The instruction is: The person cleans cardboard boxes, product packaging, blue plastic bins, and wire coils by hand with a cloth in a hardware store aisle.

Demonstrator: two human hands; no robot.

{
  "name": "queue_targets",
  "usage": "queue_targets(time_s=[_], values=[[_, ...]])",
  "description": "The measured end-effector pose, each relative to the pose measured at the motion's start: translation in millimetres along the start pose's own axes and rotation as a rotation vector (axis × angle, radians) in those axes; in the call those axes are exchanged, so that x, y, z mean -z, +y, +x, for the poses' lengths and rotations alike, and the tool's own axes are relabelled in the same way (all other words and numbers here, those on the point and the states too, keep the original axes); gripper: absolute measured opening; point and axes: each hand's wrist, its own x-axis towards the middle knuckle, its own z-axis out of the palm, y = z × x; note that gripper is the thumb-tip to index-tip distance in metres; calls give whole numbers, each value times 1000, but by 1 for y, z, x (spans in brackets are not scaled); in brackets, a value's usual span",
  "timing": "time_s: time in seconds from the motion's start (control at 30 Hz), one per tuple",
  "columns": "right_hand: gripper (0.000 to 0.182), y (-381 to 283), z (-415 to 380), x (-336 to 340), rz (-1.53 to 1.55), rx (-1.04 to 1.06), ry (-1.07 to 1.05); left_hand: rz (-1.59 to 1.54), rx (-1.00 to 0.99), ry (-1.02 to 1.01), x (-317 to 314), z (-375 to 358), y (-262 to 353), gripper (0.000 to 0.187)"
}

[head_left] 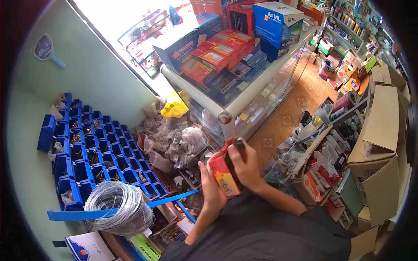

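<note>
A small red and yellow box (225, 177) is held in front of the dark shirt, near the middle of the view. My left hand (211, 185) supports it from the left side, with the thumb raised along its edge. Over its upper right part, the fingers of my right hand (244, 163) are bent at the top, where a dark reddish-brown piece (227, 145) shows. Whether this piece is a flap or contents I cannot tell. My right fingertips are partly hidden.
Beyond my hands stands a glass counter (224, 116) bearing red boxes (222, 48). Blue bins (91, 150) and a wire coil (119, 208) are at the left. Plastic bags (191, 141) lie between. Cardboard boxes (376, 126) stand at the right.
</note>
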Motion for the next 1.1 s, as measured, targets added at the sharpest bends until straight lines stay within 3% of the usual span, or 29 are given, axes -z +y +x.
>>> queue_targets(time_s=[0.07, 0.13, 0.17, 0.2, 0.27, 0.33, 0.37, 0.5, 0.53, 0.6, 0.67, 0.8, 0.83, 0.93, 0.97, 1.03, 1.07, 1.1], values=[[29, -9, -1, -2, -190, 2, -93, 103, -41, 22, 12, 8, -9, 48], [25, -13, -8, 5, -356, 135, -270, 304, -138, 9, 23, 18, -6, 46], [24, -14, -11, 9, -440, 203, -359, 252, -150, 65, 26, 21, 1, 41], [24, -14, -13, 10, -435, 255, -408, 170, -151, 35, 26, 22, 13, 39], [25, -13, -16, 11, -421, 358, -504, 330, -308, 84, 14, 16, 18, 40], [23, -15, 4, 6, -385, 416, -371, 472, -322, 63, 11, 9, 1, 37], [22, -15, 13, 5, -347, 334, -390, 379, -355, 158, 0, 4, -9, 33], [21, -11, -3, -3, -253, 145, -363, 414, -454, 71, 6, 14, 16, 33], [21, -4, -7, 1, -284, 255, -439, 397, -446, 88, 13, 17, 25, 35], [18, -14, -5, 13, -208, 173, -706, 294, -440, 164, 26, 22, 35, 40], [22, 11, -12, 24, 86, -112, -711, 150, -347, 150, 39, 26, 41, 44], [18, 25, -24, 23, 276, -155, -413, 60, -210, 30, 25, 21, 27, 52], [16, 39, -28, 15, 152, -93, -346, 68, -200, 46, 14, 15, 17, 55], [20, 41, -26, 21, 214, 59, -387, 118, -266, -60, 20, 20, 4, 56], [20, 35, -23, 23, 162, 102, -442, 210, -286, -12, 18, 21, 6, 49], [20, 18, -10, 25, 57, 196, -548, 137, -101, -57, 36, 27, 2, 47], [18, 13, -6, 23, -16, 196, -438, 103, -9, -79, 42, 30, 1, 45], [18, 8, -3, 19, -87, 193, -327, 268, -121, -139, 26, 26, -1, 48]])
